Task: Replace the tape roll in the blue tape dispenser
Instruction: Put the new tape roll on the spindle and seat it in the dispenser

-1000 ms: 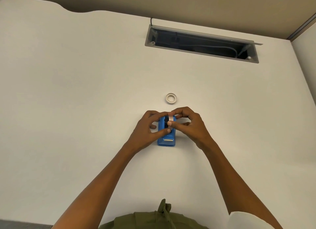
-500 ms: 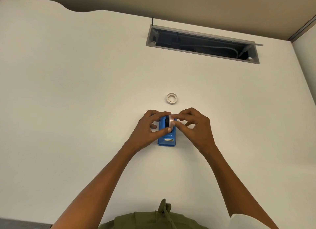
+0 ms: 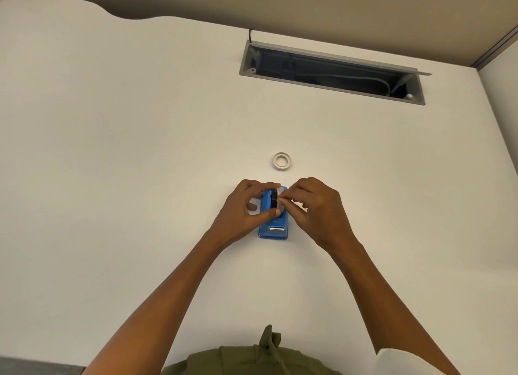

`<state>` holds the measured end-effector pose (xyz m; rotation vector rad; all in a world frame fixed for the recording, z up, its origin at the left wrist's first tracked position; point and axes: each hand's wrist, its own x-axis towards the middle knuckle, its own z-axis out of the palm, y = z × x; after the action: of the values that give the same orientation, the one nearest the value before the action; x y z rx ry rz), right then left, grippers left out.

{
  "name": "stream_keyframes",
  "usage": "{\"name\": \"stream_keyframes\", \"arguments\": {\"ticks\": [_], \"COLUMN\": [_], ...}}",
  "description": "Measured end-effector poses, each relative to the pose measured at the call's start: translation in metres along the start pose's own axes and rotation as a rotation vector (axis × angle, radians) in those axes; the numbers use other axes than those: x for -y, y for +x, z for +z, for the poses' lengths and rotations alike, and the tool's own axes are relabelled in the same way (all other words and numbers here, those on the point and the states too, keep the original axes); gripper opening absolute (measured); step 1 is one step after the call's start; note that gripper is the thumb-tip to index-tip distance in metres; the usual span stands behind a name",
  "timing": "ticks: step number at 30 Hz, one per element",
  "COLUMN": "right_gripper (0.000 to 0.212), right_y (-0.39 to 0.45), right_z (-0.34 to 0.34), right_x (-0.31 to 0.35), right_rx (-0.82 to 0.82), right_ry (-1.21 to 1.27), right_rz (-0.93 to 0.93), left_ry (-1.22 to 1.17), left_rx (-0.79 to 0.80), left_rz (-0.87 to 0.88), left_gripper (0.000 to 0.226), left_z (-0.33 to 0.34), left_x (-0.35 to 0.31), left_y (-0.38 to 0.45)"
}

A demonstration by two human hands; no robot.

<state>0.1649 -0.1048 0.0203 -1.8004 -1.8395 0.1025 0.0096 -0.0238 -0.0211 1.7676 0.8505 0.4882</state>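
The blue tape dispenser [image 3: 274, 229] lies flat on the white desk [image 3: 126, 178], its metal cutter toward me. My left hand [image 3: 243, 210] grips its left side, thumb on the body and index finger over the far end. My right hand [image 3: 314, 206] pinches the white tape roll [image 3: 279, 191] that sits in the dispenser's dark slot. A second, thin white tape ring [image 3: 281, 160] lies flat on the desk just beyond the dispenser, apart from both hands.
An open grey cable tray [image 3: 330, 73] with cables inside is set into the desk at the far right. The desk's far edge curves at the upper left. A partition wall stands at the right.
My right hand has shifted slightly right and its fingers have closed tighter on the roll in the dispenser. My left hand holds the dispenser as before.
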Motion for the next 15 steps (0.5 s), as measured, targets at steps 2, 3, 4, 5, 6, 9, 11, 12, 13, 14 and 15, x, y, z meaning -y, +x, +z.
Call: {"name": "stream_keyframes", "arguments": {"ticks": [2,3,4,5,6,9,11,12,13,14,15], "right_gripper": [0.016,0.019,0.022,0.020,0.014,0.002,0.009,0.008,0.006,0.006,0.006], "right_y": [0.001,0.001,0.001,0.001,0.001,0.000,0.000,0.000,-0.001,-0.002,-0.003], "right_z": [0.001,0.002,0.003,0.004,0.006,0.010,0.012,0.012,0.012,0.011,0.011], "right_x": [0.000,0.000,-0.001,-0.001,-0.002,-0.005,-0.006,-0.005,-0.004,-0.002,-0.001], "right_rx": [0.008,0.013,0.020,0.026,0.030,0.050,0.067,0.073,0.079,0.086,0.090], "right_ry": [-0.088,-0.131,-0.168,-0.203,-0.233,-0.282,-0.275,-0.260,-0.228,-0.179,-0.116], "right_rz": [-0.053,-0.080,-0.102,-0.123,-0.141,-0.134,-0.099,-0.076,-0.041,0.003,0.049], "left_ry": [0.005,0.008,0.011,0.013,0.013,0.010,0.012,0.012,0.013,0.014,0.016], "left_rx": [0.000,0.001,0.001,0.001,0.001,0.002,0.002,0.000,-0.002,-0.002,0.000], "left_rz": [0.001,0.003,0.005,0.006,0.006,0.009,0.008,0.009,0.009,0.009,0.009], "left_gripper": [0.043,0.043,0.043,0.043,0.043,0.043,0.044,0.045,0.046,0.046,0.046], "left_z": [0.000,0.000,0.000,0.000,-0.001,-0.001,-0.002,-0.002,-0.002,-0.002,-0.001], "left_x": [0.000,0.000,-0.001,-0.001,-0.002,-0.002,-0.002,-0.001,-0.001,0.000,0.000], "left_y": [0.000,0.000,0.000,0.000,0.000,0.000,0.000,0.000,0.000,0.000,0.000]}}
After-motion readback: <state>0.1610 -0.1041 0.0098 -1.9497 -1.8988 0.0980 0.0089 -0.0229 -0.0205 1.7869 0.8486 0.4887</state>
